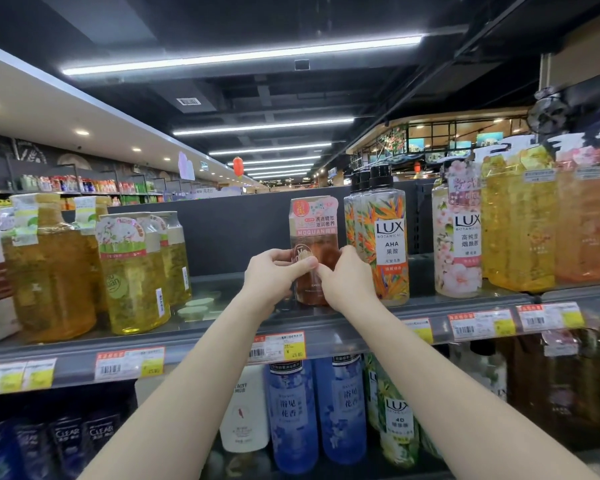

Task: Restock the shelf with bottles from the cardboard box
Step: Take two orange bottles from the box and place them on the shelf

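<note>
Head view is showing my two hands holding one brown bottle [313,237] on the top shelf [326,325]. My left hand [274,273] is wrapping around its left side, with my thumb pressing across the front label. My right hand [347,278] is closing on its right side, fingers pinching near the middle. The bottle is standing upright, its bottom near the front edge of the shelf. Just right of my hands a flowery LUX bottle [385,244] is standing. Left of my hands, past a bare gap, yellow bottles [132,271] are waiting. Below my hands, blue bottles [340,407] are sitting under the price tags [279,346].
</note>
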